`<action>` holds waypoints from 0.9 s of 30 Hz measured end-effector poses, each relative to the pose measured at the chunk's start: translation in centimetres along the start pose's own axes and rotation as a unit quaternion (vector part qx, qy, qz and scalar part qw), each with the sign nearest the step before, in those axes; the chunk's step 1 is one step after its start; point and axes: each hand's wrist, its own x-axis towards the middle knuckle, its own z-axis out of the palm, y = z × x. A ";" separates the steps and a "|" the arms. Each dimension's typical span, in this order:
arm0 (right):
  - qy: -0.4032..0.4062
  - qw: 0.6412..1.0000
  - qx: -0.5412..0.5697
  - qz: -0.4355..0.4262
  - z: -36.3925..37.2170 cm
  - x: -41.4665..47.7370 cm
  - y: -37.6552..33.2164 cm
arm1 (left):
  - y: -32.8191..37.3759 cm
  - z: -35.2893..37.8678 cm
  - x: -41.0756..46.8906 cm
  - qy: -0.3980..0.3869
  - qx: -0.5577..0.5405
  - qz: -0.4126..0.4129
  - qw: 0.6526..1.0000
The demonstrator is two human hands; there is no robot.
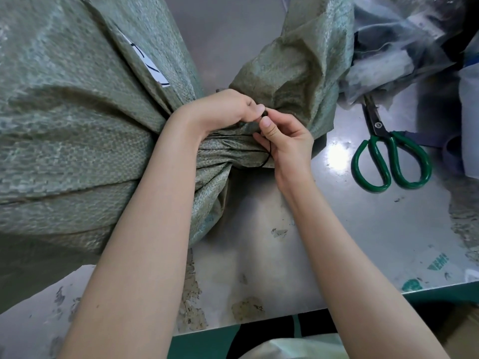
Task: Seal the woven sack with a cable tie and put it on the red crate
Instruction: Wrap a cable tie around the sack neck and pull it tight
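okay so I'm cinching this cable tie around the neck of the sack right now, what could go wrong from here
The cable tie sits near the end of the bunched neck of the woven sack; if the left hand eases its grip, the gathered folds could spread and the tie slip off. The right hand pinches only a small end, so it may slip before locking. The scissors lie open-handled nearby; swinging the sack could knock them.
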 end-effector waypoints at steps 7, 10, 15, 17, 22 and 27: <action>0.005 0.999 -0.044 -0.013 0.7 0.2 0.4 | -0.4 0.1 -0.4 0.004 -0.026 0.009 1.000; 0.008 0.998 -0.067 -0.013 0.6 0.4 0.3 | 0.4 0.3 -0.5 -0.005 -0.009 0.019 1.000; -0.027 0.990 -0.140 -0.001 0.9 0.4 -0.3 | 0.0 0.1 -0.5 -0.022 -0.023 0.023 0.999; -0.049 0.986 -0.160 0.008 0.9 0.2 -0.5 | -0.2 0.0 -0.4 -0.023 0.001 0.025 0.999; -0.098 0.982 -0.159 0.033 0.4 -0.3 -0.8 | -0.3 0.0 -0.2 -0.031 0.015 0.025 0.999; -0.059 0.983 -0.168 0.040 1.1 -0.3 -0.8 | 0.1 -0.1 -0.8 -0.073 0.032 0.040 0.996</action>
